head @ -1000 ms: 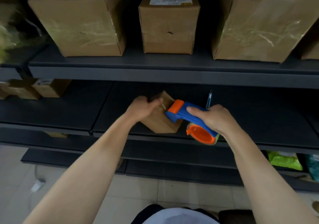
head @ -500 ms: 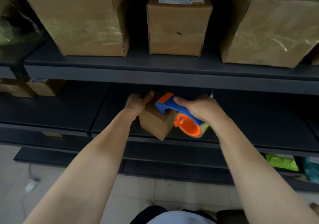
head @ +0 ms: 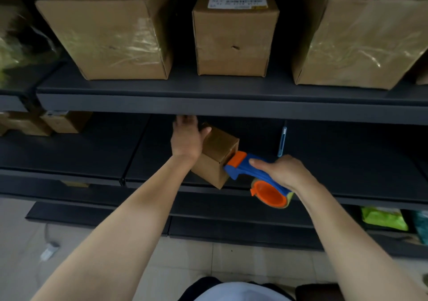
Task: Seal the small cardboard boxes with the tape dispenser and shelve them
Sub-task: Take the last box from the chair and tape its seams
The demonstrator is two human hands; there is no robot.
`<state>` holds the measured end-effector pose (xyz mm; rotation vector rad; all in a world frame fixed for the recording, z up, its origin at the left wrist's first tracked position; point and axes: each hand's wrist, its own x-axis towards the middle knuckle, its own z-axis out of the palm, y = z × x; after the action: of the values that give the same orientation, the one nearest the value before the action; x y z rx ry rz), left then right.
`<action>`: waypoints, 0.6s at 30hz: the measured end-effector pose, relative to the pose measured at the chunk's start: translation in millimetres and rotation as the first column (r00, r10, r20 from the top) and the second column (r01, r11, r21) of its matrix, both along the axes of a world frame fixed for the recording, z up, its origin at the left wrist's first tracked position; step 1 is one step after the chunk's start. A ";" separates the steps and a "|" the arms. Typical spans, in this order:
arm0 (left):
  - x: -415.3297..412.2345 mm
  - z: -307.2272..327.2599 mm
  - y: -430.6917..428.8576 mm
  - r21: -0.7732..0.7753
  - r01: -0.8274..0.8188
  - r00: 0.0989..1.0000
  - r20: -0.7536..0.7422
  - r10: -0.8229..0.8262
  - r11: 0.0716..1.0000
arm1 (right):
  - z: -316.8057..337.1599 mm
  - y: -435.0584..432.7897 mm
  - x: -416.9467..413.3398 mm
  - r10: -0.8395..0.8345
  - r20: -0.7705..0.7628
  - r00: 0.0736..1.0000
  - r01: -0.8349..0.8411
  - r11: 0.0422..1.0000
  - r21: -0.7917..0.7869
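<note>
- The small cardboard box (head: 217,152) sat tilted near the front edge of the middle shelf (head: 69,152), closed, so its contents could not be seen.
- The left hand (head: 187,138) lay flat against the box's left face, fingers stretched out and thumb over the top.
- The right hand (head: 282,173) was clenched round the blue handle of the tape dispenser (head: 250,173), whose orange head touched the box's right face.
- Three big closed boxes stood on the upper shelf (head: 231,108): left (head: 108,29), middle (head: 234,31) and right (head: 356,34), all cut off at the top.
- Two more small boxes (head: 67,121) at far left were half hidden by that shelf and blurred.
- One thin blue object (head: 282,142) lay behind the dispenser, too dim to identify.
</note>
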<state>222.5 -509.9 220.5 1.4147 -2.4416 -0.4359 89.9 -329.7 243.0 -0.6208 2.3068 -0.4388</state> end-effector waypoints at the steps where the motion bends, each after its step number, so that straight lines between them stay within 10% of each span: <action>1: -2.9 2.6 6.3 -0.093 0.077 0.995 0.063 -0.071 0.993 | 0.2 0.9 -0.4 -0.004 0.000 1.000 0.004 1.000 -0.006; 12: -20.3 15.1 26.2 0.184 0.109 0.931 0.326 -0.166 0.977 | 1.5 0.0 -2.4 0.026 -0.044 0.999 -0.028 0.998 -0.051; 18: -9.3 16.5 11.1 0.553 0.119 0.987 -0.153 -0.040 0.824 | 27.9 4.8 -13.4 0.021 -0.069 0.997 -0.028 0.995 -0.097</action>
<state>213.3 -498.7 237.0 1.4173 -2.3638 -1.3195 76.4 -324.8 270.9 -0.7215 2.3502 -0.5295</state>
